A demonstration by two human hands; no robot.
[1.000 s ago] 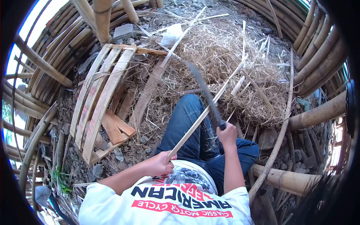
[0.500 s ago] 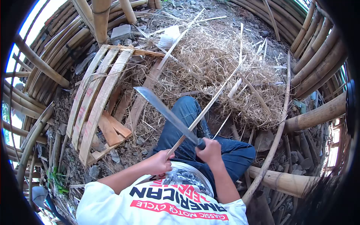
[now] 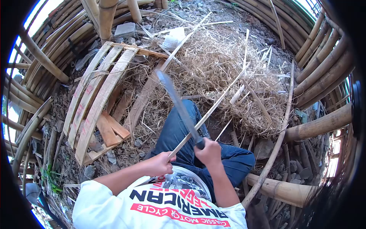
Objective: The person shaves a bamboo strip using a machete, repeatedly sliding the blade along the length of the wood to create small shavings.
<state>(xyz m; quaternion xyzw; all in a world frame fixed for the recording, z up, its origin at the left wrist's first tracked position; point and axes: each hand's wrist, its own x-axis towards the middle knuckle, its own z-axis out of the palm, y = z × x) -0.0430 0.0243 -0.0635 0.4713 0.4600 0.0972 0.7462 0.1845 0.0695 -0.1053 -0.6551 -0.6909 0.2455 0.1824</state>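
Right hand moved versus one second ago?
Yes: judged against the slatted wooden frame, the right hand, gripping the knife, has shifted left, closer to the frame, and lower in view.

A thin, pale strip (image 3: 214, 108) was held slantwise. Across the strip, a long, dark-handled knife (image 3: 178, 102) was gripped, partly blurred.

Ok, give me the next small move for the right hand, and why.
Probably ease the long grey metal blade along the thin tan wood-or-bamboo strip: the right hand grips the blade's black handle, the blade crosses the strip in view, and the left hand holds the near end.
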